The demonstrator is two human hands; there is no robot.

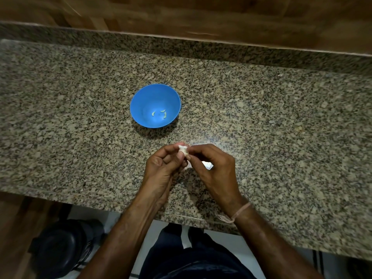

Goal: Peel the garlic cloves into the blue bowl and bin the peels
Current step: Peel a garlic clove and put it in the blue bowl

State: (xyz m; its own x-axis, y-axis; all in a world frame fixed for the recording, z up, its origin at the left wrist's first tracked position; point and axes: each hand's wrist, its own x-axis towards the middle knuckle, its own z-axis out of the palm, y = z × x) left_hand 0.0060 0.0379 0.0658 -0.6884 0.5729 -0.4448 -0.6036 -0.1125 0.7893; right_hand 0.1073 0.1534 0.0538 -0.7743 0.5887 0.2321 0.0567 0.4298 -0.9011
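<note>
We're in a home kitchen here: a speckled granite countertop point(261, 117) with a matching upstand point(120, 43) runs along wood panelling point(201, 15). A blue bowl point(141, 105) sits on it holding 3 peeled cloves point(164, 115), and down on the pale floor point(157, 230) by the counter stands a black bin point(60, 244).

1. The garlic clove point(183, 150) is showing only as a pale scrap, with fingertips of the left hand point(161, 168) and right hand point(213, 168) covering most of it.
2. The greenish pieces point(161, 114) in the blue bowl point(141, 101) are looking too small to identify.
3. A pale patch point(208, 165) under the right hand is reading as peel or glare; I cannot tell which.
4. The black bin point(60, 248) at lower left is sinking into shadow, its opening unreadable.
5. The wooden surface point(201, 15) along the top is smearing into blur.
</note>
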